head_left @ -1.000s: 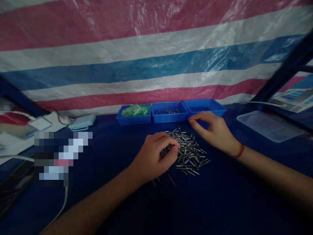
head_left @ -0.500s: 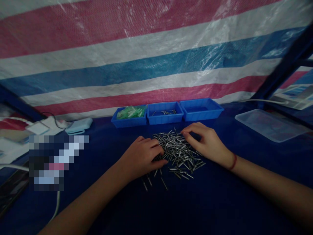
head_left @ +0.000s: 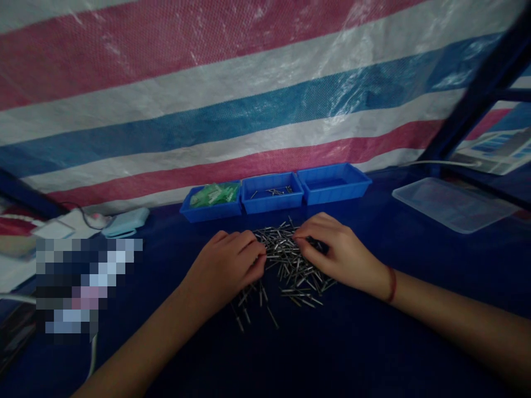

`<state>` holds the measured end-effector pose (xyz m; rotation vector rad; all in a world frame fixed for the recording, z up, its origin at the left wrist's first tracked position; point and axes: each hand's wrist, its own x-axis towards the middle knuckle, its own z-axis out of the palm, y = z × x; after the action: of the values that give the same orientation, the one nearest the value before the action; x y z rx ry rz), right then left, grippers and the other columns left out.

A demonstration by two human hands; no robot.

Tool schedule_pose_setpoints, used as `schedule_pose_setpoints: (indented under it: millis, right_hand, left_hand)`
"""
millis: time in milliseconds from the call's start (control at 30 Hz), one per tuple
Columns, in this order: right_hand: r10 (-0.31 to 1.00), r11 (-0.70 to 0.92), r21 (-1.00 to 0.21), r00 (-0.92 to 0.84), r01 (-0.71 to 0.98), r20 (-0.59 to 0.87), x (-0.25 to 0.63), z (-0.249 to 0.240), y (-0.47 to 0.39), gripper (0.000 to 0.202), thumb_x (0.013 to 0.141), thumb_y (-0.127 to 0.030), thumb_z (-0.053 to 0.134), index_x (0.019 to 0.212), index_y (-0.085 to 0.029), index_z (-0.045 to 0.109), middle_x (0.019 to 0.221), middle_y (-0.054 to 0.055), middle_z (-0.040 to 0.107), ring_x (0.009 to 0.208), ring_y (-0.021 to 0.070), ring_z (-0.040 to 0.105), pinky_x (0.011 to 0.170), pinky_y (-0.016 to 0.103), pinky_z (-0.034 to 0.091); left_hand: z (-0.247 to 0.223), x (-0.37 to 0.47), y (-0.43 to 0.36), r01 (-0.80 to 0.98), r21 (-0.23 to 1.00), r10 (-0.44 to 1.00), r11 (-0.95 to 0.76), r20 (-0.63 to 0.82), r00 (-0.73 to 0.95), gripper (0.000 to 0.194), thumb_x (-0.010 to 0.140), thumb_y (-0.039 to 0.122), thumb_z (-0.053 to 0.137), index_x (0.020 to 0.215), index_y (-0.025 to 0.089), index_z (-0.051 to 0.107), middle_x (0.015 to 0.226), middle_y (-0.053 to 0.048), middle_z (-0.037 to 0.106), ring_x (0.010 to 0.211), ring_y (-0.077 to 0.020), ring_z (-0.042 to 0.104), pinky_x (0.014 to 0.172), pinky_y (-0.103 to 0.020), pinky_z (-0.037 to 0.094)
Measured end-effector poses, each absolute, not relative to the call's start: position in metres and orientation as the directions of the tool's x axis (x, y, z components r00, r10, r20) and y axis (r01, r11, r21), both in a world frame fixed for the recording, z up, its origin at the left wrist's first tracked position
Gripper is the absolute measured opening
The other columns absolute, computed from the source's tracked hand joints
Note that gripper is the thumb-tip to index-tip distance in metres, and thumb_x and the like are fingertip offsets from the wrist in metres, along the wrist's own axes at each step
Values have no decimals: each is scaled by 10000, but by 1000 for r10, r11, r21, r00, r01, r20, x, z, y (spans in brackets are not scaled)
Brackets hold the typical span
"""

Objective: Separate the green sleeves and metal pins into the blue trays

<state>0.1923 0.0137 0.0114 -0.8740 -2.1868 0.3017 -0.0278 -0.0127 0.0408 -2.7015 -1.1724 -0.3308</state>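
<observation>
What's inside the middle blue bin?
The middle blue bin holds a few thin metal pins. Its near side hides the closest floor strip; anything there can't be seen.

No readable text, brands, numbers or signs in the head view. Pixelated patch (head_left: pixel 89 287) at left of the bench (head_left: pixel 332 348): masked, can't read it. Blue bins (head_left: pixel 271 204): no marking legible. Metal pins (head_left: pixel 286 251): too small to tell. Striped sheet (head_left: pixel 249 110): no legible lettering. White-and-blue item (head_left: pixel 498 152), far right: too blurred to read.
</observation>
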Motion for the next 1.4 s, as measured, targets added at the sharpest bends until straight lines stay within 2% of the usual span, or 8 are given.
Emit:
schedule_pose_setpoints:
  millis: [100,200,333,467,767,1033,1233,1400]
  right_hand:
    - [652,756,-443,-506,482,564,187,15,6,97,789,-210,583,861,-172,634,850,52,646,845,198,562,762,367,435]
    - [696,717,-572,-448,398,561,181,17,-2,116,765,-236,637,866,-182,631,835,39,649,815,178,574,733,341,455]
    - [765,627,-735,-383,259,518,176,18,-9,39,800,-224,611,810,-189,624,765,12,633,719,133,585,661,283,467]
    - [797,580,-784,-350,221,491,175,19,-10,102,832,-215,568,747,-185,617,696,-8,594,649,109,562,597,250,452]
    - [735,654,-730,-393,198,552,176,21,-14,78,807,-130,553,775,-182,601,721,-2,596,675,113,562,621,260,454]
    - [754,635,-740,-387,222,531,174,19,-15,29,808,-192,596,780,-194,599,707,-7,603,651,116,564,597,253,454]
    - [725,667,-720,-387,190,570,175,22,-17,76,832,-170,560,842,-200,629,752,9,629,699,127,585,618,267,471]
    - [721,675,-707,-393,213,570,177,20,-15,105,834,-156,548,873,-193,638,759,16,633,705,128,585,621,271,476]
  left_hand:
    - [39,-25,-16,720,181,724,-670,377,578,128,899,201,439,875,170,561,825,-22,588,747,-152,549,668,-291,388]
    - [34,-17,-22,656,458,798,-600,395,455,104,908,195,441,888,178,542,811,-7,556,739,-129,537,666,-258,412]
    - [29,-8,-29,602,589,842,-540,388,375,74,896,196,473,885,191,546,801,4,548,716,-123,531,641,-243,415]
    - [25,-6,-30,576,587,822,-569,407,397,42,884,191,500,893,196,540,796,4,543,718,-125,528,647,-248,419]
    - [20,-3,-29,597,541,805,-593,429,410,39,872,174,508,841,186,528,771,4,529,703,-122,525,628,-244,417]
    - [17,-2,-29,636,424,753,-645,491,437,79,885,221,487,847,178,542,793,-27,571,742,-154,549,636,-278,430]
    - [20,-1,-29,603,474,766,-641,448,462,108,882,243,498,925,180,574,900,-55,580,824,-174,566,711,-318,450]
    - [22,-5,-28,602,496,779,-625,448,439,72,872,206,519,896,184,582,874,-30,580,796,-150,573,707,-295,440]
